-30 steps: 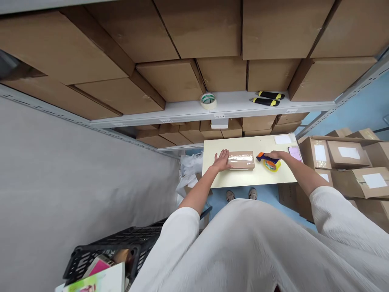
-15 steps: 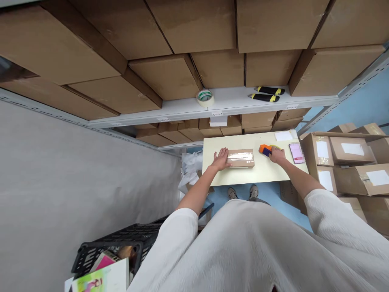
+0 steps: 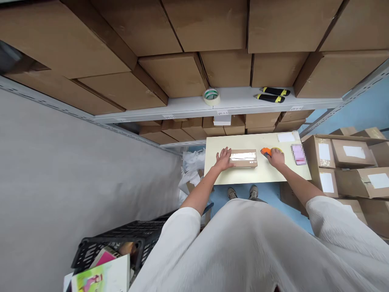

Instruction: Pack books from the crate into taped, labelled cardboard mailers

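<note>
Two hands: the left hand (image 3: 224,159) spread open against a taped cardboard parcel (image 3: 244,158), the right hand (image 3: 276,157) clamped on a tape dispenser (image 3: 266,152).

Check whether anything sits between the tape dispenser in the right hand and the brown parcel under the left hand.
Nothing visible does. The tape dispenser, gripped by the right hand, sits just off one end of the brown parcel, with only a narrow strip of the pale tabletop between them. The left hand rests on the parcel's other end.

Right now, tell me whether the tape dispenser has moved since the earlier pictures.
Yes, the tape dispenser has moved toward the far edge of the table.
</note>
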Tool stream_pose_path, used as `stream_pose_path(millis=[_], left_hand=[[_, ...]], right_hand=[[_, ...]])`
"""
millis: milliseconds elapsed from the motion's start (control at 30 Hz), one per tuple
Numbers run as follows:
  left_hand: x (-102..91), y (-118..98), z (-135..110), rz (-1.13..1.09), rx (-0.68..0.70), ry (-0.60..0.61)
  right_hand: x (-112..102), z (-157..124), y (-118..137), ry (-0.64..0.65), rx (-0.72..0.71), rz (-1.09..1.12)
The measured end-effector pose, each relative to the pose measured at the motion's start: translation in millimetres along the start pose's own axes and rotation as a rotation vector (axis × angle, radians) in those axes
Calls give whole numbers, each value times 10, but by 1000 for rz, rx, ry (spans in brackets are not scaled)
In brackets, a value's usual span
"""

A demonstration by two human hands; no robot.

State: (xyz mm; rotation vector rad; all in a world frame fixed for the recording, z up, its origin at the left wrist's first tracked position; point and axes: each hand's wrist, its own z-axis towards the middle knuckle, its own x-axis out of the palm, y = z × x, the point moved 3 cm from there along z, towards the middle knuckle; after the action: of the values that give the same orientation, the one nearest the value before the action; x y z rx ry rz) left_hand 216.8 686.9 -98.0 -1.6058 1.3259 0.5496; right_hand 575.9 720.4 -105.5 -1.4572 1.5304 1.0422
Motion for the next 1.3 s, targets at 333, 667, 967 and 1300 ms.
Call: stream_pose_path(millis=[333,667,967,1300], left_hand=[[73,-117,180,-197,-193,-111],[217,93,72,-319,-139,-198],[46,288,96,-560,-6,-435],[-224,-77,157,-285,69,-357]], right_hand=[[-266,-149,1156,149,-27,166],[-161,-150,1032,164,-100,117],[-101,-149,1010,-7,-60,418],[30,-220,500,-178,11,691]])
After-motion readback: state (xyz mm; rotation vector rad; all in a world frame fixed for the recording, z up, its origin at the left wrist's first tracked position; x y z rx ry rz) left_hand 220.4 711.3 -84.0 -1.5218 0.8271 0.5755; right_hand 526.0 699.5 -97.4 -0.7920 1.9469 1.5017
